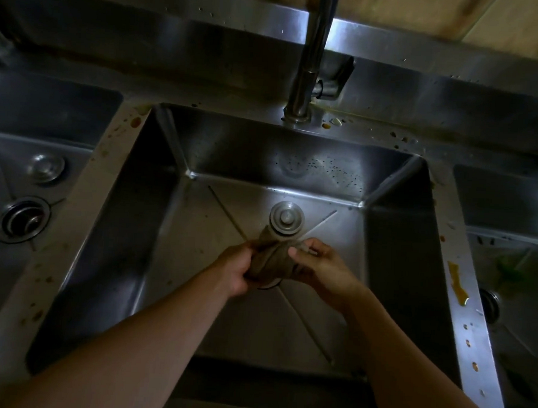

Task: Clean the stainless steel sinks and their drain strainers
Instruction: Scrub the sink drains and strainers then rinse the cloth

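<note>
— Where are the hands, and what have they got?

— Both are low in the middle sink point(393, 241), at the centre of the frame. The left hand point(237, 269) has its fingers curled round a brownish cloth point(271, 260), gripping it from the left. The right hand point(316, 265) holds the same cloth from the right, thumb on top and fingers bent over it.

— And the strainer?

— The drain strainer point(287, 219) sits just above the hands in the frame, a round metal cap with a knob in its middle. The top of the cloth is wrapped against its lower edge, so cloth and strainer touch. The fingers themselves look to be just beside it, not on it.

— Anything else of the task in view?

— A left sink point(1, 171) at the left edge, with a loose strainer cap point(46, 167) lying above its open drain point(23, 220). A right sink point(507, 278) at the right edge, with greenish scraps on its floor. The faucet point(311, 50) rises at upper centre, and an orange smear point(456, 284) lies on the divider at right.

— What can't you make out?

— The light is dim. The middle sink's drain opening is hidden under the cloth and hands, bar a dark curve below them. The right sink's drain is partly cut off by the divider, and both outer sinks run out of frame.
</note>
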A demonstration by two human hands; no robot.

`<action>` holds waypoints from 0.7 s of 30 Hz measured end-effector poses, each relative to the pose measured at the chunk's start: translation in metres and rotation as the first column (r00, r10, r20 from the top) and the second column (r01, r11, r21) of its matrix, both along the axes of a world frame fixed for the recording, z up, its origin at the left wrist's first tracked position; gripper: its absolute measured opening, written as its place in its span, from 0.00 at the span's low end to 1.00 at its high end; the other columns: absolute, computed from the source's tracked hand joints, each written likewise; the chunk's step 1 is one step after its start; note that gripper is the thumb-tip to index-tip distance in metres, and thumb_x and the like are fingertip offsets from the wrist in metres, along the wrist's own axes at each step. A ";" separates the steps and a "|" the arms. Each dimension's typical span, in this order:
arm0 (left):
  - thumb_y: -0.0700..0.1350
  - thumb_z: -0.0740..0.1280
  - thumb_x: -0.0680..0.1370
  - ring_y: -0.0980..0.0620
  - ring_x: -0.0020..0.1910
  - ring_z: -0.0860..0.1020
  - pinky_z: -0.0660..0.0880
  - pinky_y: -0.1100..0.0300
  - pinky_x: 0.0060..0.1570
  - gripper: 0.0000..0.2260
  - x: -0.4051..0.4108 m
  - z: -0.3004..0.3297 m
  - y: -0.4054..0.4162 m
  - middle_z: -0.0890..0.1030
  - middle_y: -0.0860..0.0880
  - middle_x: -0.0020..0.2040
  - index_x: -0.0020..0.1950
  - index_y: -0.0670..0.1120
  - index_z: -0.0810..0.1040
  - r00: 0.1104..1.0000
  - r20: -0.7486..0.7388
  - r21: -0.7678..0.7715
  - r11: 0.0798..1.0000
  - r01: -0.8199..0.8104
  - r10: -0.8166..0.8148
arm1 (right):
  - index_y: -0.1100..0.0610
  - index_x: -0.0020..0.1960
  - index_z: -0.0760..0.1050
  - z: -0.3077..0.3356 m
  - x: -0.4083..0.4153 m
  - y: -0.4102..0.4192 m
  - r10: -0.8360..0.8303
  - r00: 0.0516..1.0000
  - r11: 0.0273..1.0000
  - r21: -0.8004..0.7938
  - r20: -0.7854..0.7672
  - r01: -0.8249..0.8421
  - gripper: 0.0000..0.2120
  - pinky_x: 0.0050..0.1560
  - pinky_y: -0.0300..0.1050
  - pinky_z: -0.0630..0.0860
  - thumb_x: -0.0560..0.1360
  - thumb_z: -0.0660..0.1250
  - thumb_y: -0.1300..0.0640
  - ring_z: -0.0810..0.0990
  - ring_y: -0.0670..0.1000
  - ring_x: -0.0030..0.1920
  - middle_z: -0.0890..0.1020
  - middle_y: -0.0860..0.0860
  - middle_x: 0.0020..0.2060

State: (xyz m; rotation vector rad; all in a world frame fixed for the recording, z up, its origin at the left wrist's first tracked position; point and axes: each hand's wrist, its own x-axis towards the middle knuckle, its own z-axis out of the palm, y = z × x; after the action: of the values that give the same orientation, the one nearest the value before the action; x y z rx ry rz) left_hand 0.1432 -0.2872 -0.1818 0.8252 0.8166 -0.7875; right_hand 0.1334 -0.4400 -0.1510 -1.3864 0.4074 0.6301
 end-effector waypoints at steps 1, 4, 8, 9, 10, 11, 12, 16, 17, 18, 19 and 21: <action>0.44 0.65 0.76 0.46 0.35 0.80 0.78 0.55 0.37 0.08 0.000 -0.001 0.000 0.82 0.41 0.42 0.47 0.41 0.81 1.000 0.013 0.031 0.999 -0.020 0.020 | 0.60 0.46 0.70 -0.005 0.000 0.005 -0.065 0.998 0.998 0.009 -0.006 0.065 0.05 0.50 0.55 0.78 0.76 0.64 0.67 0.79 0.55 0.43 0.77 0.59 0.43; 0.44 0.57 0.80 0.46 0.34 0.80 0.76 0.58 0.30 0.10 0.002 -0.005 0.005 0.82 0.43 0.38 0.46 0.44 0.77 0.999 0.035 0.142 0.990 0.002 -0.007 | 0.56 0.62 0.69 -0.014 -0.001 0.015 -0.070 0.997 0.997 -0.042 0.010 0.070 0.12 0.38 0.40 0.78 0.79 0.63 0.62 0.78 0.52 0.46 0.76 0.58 0.53; 0.52 0.57 0.82 0.53 0.24 0.80 0.73 0.64 0.25 0.14 0.005 -0.006 0.010 0.82 0.49 0.28 0.43 0.47 0.76 0.991 0.051 0.230 0.967 0.106 -0.121 | 0.48 0.75 0.59 -0.021 0.001 0.014 0.271 0.955 0.950 -0.194 0.119 -0.245 0.24 0.35 0.23 0.70 0.81 0.59 0.56 0.74 0.45 0.53 0.72 0.53 0.61; 0.50 0.56 0.82 0.54 0.22 0.78 0.71 0.65 0.24 0.14 0.006 -0.006 0.009 0.80 0.49 0.25 0.42 0.46 0.75 0.984 0.059 0.255 0.956 0.145 -0.165 | 0.47 0.75 0.60 -0.020 0.002 0.014 0.299 0.946 0.942 -0.196 0.123 -0.272 0.23 0.34 0.23 0.70 0.81 0.59 0.55 0.75 0.43 0.51 0.74 0.51 0.60; 0.47 0.56 0.82 0.54 0.20 0.77 0.70 0.67 0.23 0.14 0.007 -0.005 0.008 0.79 0.49 0.24 0.40 0.45 0.74 0.977 0.067 0.271 0.946 0.177 -0.202 | 0.47 0.74 0.62 -0.020 0.003 0.014 0.312 0.942 0.939 -0.189 0.121 -0.287 0.22 0.33 0.24 0.70 0.81 0.59 0.55 0.76 0.39 0.46 0.75 0.49 0.56; 0.44 0.56 0.82 0.54 0.19 0.76 0.69 0.67 0.21 0.14 0.007 -0.003 0.007 0.78 0.49 0.22 0.39 0.44 0.74 0.972 0.073 0.280 0.940 0.196 -0.224 | 0.48 0.72 0.65 -0.019 0.004 0.014 0.320 0.940 0.938 -0.181 0.122 -0.296 0.20 0.32 0.25 0.70 0.81 0.60 0.55 0.77 0.36 0.41 0.76 0.46 0.52; 0.41 0.57 0.81 0.54 0.19 0.76 0.69 0.67 0.19 0.13 0.007 -0.003 0.007 0.77 0.48 0.22 0.38 0.43 0.74 0.970 0.075 0.281 0.938 0.202 -0.231 | 0.50 0.70 0.68 -0.019 0.006 0.014 0.333 0.934 0.934 -0.185 0.132 -0.307 0.18 0.32 0.26 0.70 0.81 0.60 0.56 0.77 0.34 0.37 0.77 0.44 0.49; 0.36 0.58 0.79 0.51 0.22 0.79 0.74 0.64 0.21 0.12 0.009 -0.003 0.008 0.79 0.44 0.25 0.39 0.38 0.76 0.978 0.061 0.277 0.945 0.174 -0.198 | 0.57 0.55 0.75 -0.019 0.007 0.015 0.328 0.928 0.930 -0.232 0.178 -0.285 0.06 0.30 0.32 0.70 0.79 0.63 0.58 0.75 0.39 0.31 0.76 0.48 0.37; 0.37 0.59 0.79 0.50 0.24 0.80 0.75 0.63 0.23 0.11 0.010 -0.003 0.007 0.80 0.43 0.27 0.40 0.38 0.77 0.983 0.040 0.270 0.949 0.163 -0.180 | 0.57 0.52 0.74 -0.021 0.007 0.017 0.293 0.941 0.936 -0.252 0.171 -0.246 0.04 0.30 0.34 0.69 0.79 0.63 0.57 0.74 0.43 0.31 0.75 0.49 0.35; 0.38 0.59 0.79 0.49 0.27 0.81 0.77 0.61 0.26 0.10 0.009 -0.003 0.006 0.81 0.42 0.31 0.41 0.39 0.78 0.986 0.013 0.253 0.955 0.155 -0.163 | 0.58 0.50 0.74 -0.024 0.007 0.019 0.257 0.952 0.936 -0.286 0.165 -0.203 0.05 0.30 0.36 0.69 0.79 0.63 0.56 0.73 0.44 0.32 0.75 0.50 0.34; 0.40 0.60 0.79 0.48 0.31 0.81 0.78 0.59 0.31 0.09 0.009 -0.004 0.005 0.81 0.42 0.35 0.43 0.40 0.78 0.988 -0.009 0.245 0.958 0.149 -0.151 | 0.59 0.49 0.74 -0.026 0.007 0.021 0.227 0.960 0.929 -0.332 0.161 -0.164 0.06 0.31 0.36 0.68 0.79 0.64 0.56 0.72 0.45 0.32 0.74 0.50 0.33; 0.41 0.61 0.79 0.45 0.39 0.80 0.78 0.54 0.42 0.08 0.007 -0.006 0.001 0.80 0.40 0.42 0.46 0.40 0.78 0.991 -0.010 0.280 0.951 0.131 -0.134 | 0.60 0.48 0.74 -0.031 0.008 0.025 0.188 0.968 0.903 -0.416 0.168 -0.103 0.08 0.32 0.36 0.69 0.79 0.64 0.54 0.73 0.45 0.31 0.75 0.49 0.33</action>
State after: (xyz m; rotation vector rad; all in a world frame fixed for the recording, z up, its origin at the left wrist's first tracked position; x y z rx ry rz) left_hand 0.1505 -0.2867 -0.1879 1.1448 0.8834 -0.7957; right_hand 0.1415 -0.4151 -0.1816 -1.8758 0.2777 0.5347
